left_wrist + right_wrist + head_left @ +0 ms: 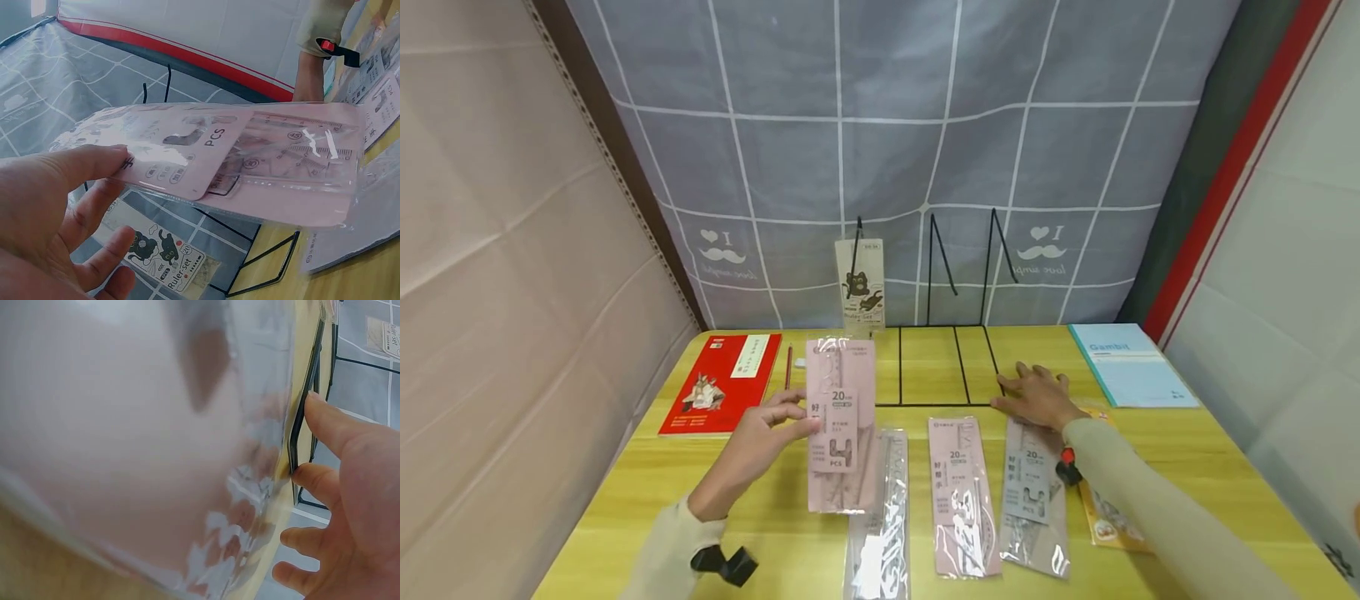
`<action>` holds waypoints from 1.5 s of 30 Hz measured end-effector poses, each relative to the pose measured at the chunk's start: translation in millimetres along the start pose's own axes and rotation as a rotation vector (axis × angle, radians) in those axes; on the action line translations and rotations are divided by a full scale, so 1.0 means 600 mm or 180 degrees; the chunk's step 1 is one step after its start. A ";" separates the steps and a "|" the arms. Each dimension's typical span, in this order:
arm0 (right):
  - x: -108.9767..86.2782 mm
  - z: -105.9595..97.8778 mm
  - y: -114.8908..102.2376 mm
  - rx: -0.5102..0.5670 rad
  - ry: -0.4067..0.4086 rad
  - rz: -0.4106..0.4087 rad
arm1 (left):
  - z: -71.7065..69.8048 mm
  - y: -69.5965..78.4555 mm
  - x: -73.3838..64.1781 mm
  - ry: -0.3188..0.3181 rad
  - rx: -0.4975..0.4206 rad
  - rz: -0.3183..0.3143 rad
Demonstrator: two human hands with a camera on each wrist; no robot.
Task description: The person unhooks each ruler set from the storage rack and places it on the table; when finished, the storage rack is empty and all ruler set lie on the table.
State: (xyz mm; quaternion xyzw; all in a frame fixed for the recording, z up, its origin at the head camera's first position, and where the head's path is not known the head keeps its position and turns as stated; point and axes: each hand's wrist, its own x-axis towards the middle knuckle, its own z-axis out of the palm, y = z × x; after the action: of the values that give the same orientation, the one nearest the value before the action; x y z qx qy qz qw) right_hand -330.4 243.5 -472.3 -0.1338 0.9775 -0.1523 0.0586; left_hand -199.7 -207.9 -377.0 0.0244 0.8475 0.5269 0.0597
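My left hand (760, 437) pinches the edge of a pink ruler set (841, 425) in a clear sleeve, raised upright over the table. Its thumb lies on the front label in the left wrist view. My right hand (1037, 396) is at the right front corner of a black wire display rack (932, 405), fingers spread, thumb and a fingertip at the wire (300, 431). From the rack's left hook hangs a cat-printed ruler set (868, 310). Packaged ruler sets lie in front: one partly hidden (891, 508), a pink one (962, 500) and a greyish one (1036, 508) by my right wrist.
At the left are a red notebook (722, 387), a pencil (788, 367) and a small white piece (801, 363). A light blue notebook (1131, 367) lies back right. An orange packet (1112, 521) shows under my right arm. A grey checked cloth (887, 158) hangs behind.
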 end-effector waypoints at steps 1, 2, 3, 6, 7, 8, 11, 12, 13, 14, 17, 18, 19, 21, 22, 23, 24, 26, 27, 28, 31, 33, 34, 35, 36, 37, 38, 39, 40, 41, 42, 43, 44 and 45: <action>0.000 0.000 0.000 0.0017 -0.0003 0.0001 | -0.002 -0.002 -0.009 -0.0018 -0.0009 -0.0014; 0.000 0.000 0.000 0.0025 0.0000 -0.0001 | -0.003 -0.004 -0.017 -0.0026 0.0004 -0.0065; -0.001 0.000 -0.001 0.0038 0.0002 0.0000 | -0.006 -0.008 -0.025 -0.0041 0.0003 -0.0100; -0.002 0.000 -0.003 0.0052 0.0013 0.0000 | -0.013 -0.022 -0.046 -0.0087 0.0011 -0.0194; -0.003 0.000 -0.004 0.0063 0.0015 0.0005 | -0.016 -0.027 -0.051 -0.0091 0.0010 -0.0254; -0.003 0.000 -0.005 0.0072 0.0016 0.0014 | -0.018 -0.032 -0.057 -0.0096 0.0026 -0.0314; -0.004 0.000 -0.005 0.0082 0.0023 0.0015 | -0.024 -0.050 -0.071 -0.0108 0.0051 -0.0491; -0.004 0.001 -0.005 0.0087 0.0026 0.0016 | -0.026 -0.057 -0.075 -0.0111 0.0062 -0.0548; -0.003 0.001 -0.005 0.0089 0.0031 0.0015 | -0.027 -0.064 -0.078 -0.0108 0.0078 -0.0593; -0.003 0.001 -0.005 0.0088 0.0031 0.0018 | -0.027 -0.071 -0.082 -0.0116 0.0093 -0.0618; -0.003 0.000 -0.004 0.0080 0.0032 0.0012 | -0.027 -0.092 -0.088 -0.0126 0.0113 -0.0666; -0.003 -0.001 -0.004 0.0081 0.0033 0.0011 | -0.026 -0.099 -0.090 -0.0126 0.0126 -0.0654; -0.003 -0.001 -0.004 0.0083 0.0034 0.0011 | -0.025 -0.105 -0.090 -0.0120 0.0137 -0.0642; -0.003 -0.001 -0.003 0.0078 0.0029 0.0010 | -0.022 -0.116 -0.088 -0.0107 0.0215 -0.0573; -0.003 -0.001 -0.004 0.0069 0.0027 0.0001 | -0.020 -0.121 -0.087 -0.0100 0.0265 -0.0528; -0.003 0.000 -0.004 0.0070 0.0018 0.0005 | -0.017 -0.126 -0.085 -0.0083 0.0332 -0.0481; -0.003 0.001 -0.004 0.0071 0.0008 0.0010 | -0.015 -0.131 -0.084 -0.0074 0.0401 -0.0419; -0.003 0.002 -0.005 0.0078 -0.0009 0.0018 | -0.010 -0.139 -0.080 -0.0028 0.0569 -0.0307; -0.002 0.003 -0.005 0.0082 -0.0014 0.0022 | -0.007 -0.143 -0.078 0.0003 0.0655 -0.0251; -0.003 0.003 -0.005 0.0082 -0.0015 0.0018 | -0.005 -0.147 -0.076 0.0035 0.0718 -0.0195; -0.002 0.004 -0.005 0.0071 -0.0005 0.0022 | 0.003 -0.158 -0.072 0.0165 0.0964 0.0006; -0.002 0.003 -0.005 0.0049 0.0000 0.0023 | 0.009 -0.166 -0.070 0.0266 0.1094 0.0148; -0.002 0.003 -0.005 0.0036 0.0000 0.0022 | 0.012 -0.170 -0.069 0.0311 0.1139 0.0208; -0.003 0.003 -0.006 0.0032 -0.0002 0.0028 | 0.014 -0.174 -0.069 0.0362 0.1186 0.0268; -0.003 0.003 -0.006 0.0032 -0.0007 0.0037 | 0.016 -0.177 -0.068 0.0400 0.1214 0.0313; -0.003 0.003 -0.006 0.0033 -0.0010 0.0046 | 0.018 -0.180 -0.068 0.0432 0.1226 0.0346; -0.003 0.003 -0.006 0.0037 -0.0008 0.0056 | 0.019 -0.183 -0.068 0.0449 0.1241 0.0364; -0.003 0.003 -0.006 0.0035 -0.0009 0.0064 | 0.020 -0.185 -0.068 0.0461 0.1250 0.0369; -0.003 0.003 -0.005 0.0040 -0.0007 0.0069 | 0.020 -0.187 -0.068 0.0464 0.1259 0.0363; -0.003 0.003 -0.005 0.0049 -0.0004 0.0074 | 0.021 -0.188 -0.069 0.0461 0.1265 0.0354; -0.003 0.003 -0.005 0.0060 -0.0005 0.0084 | 0.020 -0.189 -0.068 0.0449 0.1273 0.0332; -0.003 0.003 -0.004 0.0064 0.0001 0.0082 | 0.020 -0.190 -0.068 0.0435 0.1282 0.0309; -0.003 0.003 -0.004 0.0070 0.0004 0.0082 | 0.019 -0.191 -0.068 0.0418 0.1299 0.0280; -0.003 0.003 -0.003 0.0067 0.0005 0.0074 | 0.018 -0.191 -0.068 0.0399 0.1317 0.0243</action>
State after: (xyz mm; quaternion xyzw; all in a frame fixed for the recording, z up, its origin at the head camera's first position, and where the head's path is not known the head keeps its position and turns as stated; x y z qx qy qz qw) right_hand -327.8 241.7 -473.3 -0.1216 0.9774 -0.1620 0.0610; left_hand -155.5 -253.2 -481.5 0.0354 0.9380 0.3442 -0.0194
